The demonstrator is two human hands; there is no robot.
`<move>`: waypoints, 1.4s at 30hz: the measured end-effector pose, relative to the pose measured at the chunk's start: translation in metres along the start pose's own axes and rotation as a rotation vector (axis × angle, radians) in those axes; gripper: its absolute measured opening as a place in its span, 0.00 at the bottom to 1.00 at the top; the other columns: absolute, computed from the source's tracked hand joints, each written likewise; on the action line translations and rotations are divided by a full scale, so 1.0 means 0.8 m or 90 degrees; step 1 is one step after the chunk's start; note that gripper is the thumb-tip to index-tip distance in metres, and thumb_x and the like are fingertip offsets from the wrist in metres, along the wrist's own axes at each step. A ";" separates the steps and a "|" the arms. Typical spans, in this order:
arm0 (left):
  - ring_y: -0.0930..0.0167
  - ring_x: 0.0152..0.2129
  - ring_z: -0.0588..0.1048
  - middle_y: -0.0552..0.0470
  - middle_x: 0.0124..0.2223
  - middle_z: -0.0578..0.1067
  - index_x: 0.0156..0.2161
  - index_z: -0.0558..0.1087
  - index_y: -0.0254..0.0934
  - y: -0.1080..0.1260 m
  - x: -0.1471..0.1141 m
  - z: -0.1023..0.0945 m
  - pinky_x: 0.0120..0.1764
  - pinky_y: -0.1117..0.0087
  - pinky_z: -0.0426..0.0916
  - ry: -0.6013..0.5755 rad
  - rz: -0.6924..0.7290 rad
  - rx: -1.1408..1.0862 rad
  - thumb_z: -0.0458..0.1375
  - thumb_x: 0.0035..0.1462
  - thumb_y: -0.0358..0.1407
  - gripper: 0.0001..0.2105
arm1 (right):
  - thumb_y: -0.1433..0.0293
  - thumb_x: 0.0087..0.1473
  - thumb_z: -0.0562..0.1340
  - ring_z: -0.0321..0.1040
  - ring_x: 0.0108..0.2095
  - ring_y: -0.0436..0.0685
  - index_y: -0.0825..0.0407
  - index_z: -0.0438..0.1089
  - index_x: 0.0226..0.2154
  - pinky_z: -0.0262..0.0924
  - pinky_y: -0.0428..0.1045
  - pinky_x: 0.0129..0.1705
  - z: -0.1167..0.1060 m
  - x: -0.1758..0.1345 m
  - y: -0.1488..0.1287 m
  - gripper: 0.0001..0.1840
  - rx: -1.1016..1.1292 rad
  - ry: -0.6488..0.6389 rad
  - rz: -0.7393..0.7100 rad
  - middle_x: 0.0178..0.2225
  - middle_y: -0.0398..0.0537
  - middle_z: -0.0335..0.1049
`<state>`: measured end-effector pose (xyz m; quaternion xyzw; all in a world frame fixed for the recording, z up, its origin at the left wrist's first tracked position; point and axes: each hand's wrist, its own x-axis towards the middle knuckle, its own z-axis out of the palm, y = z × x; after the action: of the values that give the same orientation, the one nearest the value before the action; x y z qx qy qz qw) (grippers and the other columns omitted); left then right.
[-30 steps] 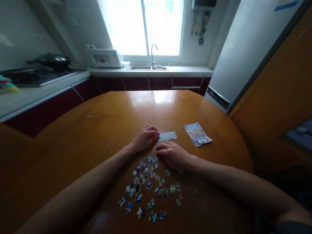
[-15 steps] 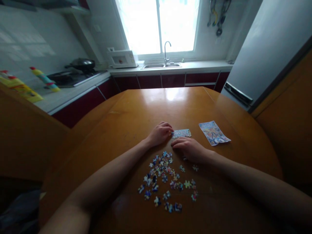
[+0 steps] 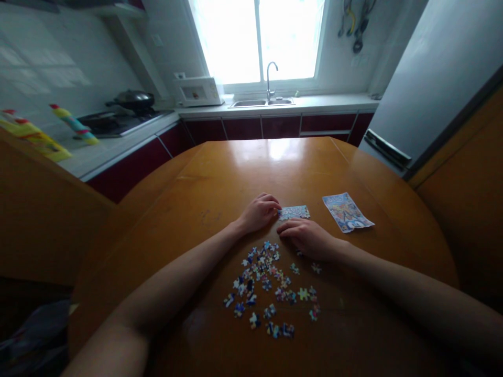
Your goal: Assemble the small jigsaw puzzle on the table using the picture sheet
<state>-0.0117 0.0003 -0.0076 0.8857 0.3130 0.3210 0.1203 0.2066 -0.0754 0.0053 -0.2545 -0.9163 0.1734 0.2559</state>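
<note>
A joined strip of jigsaw puzzle (image 3: 294, 212), pale blue and white, lies flat on the wooden table. At its left end, my left hand (image 3: 261, 211) is closed with bent fingers, the fingertips holding that edge. Just below the strip, my right hand (image 3: 306, 236) rests low over the table. Its fingers are curled together and point left; whatever lies under the fingertips is hidden. Nearer to me spreads a heap of loose jigsaw pieces (image 3: 262, 268), with several stray ones around it. One piece (image 3: 299, 252) shows partly beside the right palm.
To the right of the strip lies a printed picture sheet (image 3: 346, 212) with a curled lower edge. The round wooden table (image 3: 220, 178) reaches toward a counter with a sink (image 3: 261, 103). A fridge (image 3: 428, 84) stands at the right, bottles (image 3: 74, 124) at the left.
The view has shifted slightly, so everything sits a little differently in the picture. Both hands keep nearly the same place and pose by the puzzle strip.
</note>
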 end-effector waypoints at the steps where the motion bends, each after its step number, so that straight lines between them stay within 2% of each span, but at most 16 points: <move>1: 0.67 0.40 0.71 0.48 0.38 0.78 0.36 0.79 0.38 0.000 0.000 0.000 0.46 0.63 0.70 0.000 -0.001 0.001 0.57 0.58 0.26 0.09 | 0.82 0.55 0.56 0.71 0.47 0.55 0.51 0.78 0.40 0.65 0.55 0.52 0.000 0.000 0.000 0.18 -0.001 -0.001 0.001 0.46 0.49 0.77; 13: 0.67 0.41 0.71 0.48 0.39 0.77 0.38 0.79 0.37 -0.003 0.000 0.002 0.47 0.62 0.70 -0.002 0.005 -0.001 0.56 0.60 0.27 0.09 | 0.82 0.56 0.55 0.69 0.49 0.54 0.51 0.77 0.40 0.64 0.54 0.53 0.004 -0.001 0.005 0.19 0.009 -0.004 -0.006 0.46 0.48 0.76; 23: 0.67 0.40 0.71 0.47 0.39 0.77 0.37 0.79 0.38 -0.001 0.001 0.001 0.47 0.61 0.70 -0.001 0.005 -0.007 0.56 0.60 0.28 0.09 | 0.77 0.59 0.57 0.69 0.46 0.55 0.51 0.76 0.42 0.64 0.54 0.51 -0.001 0.000 -0.014 0.14 -0.025 -0.017 0.007 0.45 0.50 0.76; 32: 0.67 0.40 0.71 0.47 0.39 0.77 0.37 0.79 0.38 0.002 0.002 0.000 0.47 0.61 0.70 -0.008 -0.001 -0.005 0.56 0.60 0.29 0.09 | 0.76 0.61 0.57 0.68 0.47 0.55 0.51 0.76 0.41 0.63 0.54 0.51 -0.001 0.001 -0.012 0.13 -0.026 -0.017 0.021 0.44 0.50 0.75; 37: 0.67 0.40 0.71 0.48 0.39 0.77 0.37 0.79 0.39 0.002 0.002 0.001 0.47 0.61 0.70 -0.009 -0.002 -0.005 0.56 0.60 0.29 0.09 | 0.70 0.61 0.59 0.65 0.41 0.56 0.49 0.75 0.37 0.62 0.54 0.46 -0.006 -0.001 -0.047 0.08 -0.047 0.000 -0.024 0.38 0.49 0.73; 42: 0.66 0.40 0.71 0.47 0.39 0.78 0.37 0.79 0.37 0.002 0.002 0.000 0.46 0.61 0.70 -0.003 0.005 -0.010 0.55 0.60 0.28 0.09 | 0.66 0.61 0.61 0.63 0.40 0.55 0.49 0.73 0.36 0.58 0.52 0.44 -0.007 -0.010 -0.103 0.06 -0.031 -0.122 -0.133 0.38 0.47 0.72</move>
<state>-0.0097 0.0001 -0.0063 0.8867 0.3069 0.3216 0.1270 0.1845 -0.1459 0.0435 -0.1460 -0.9621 0.1467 0.1776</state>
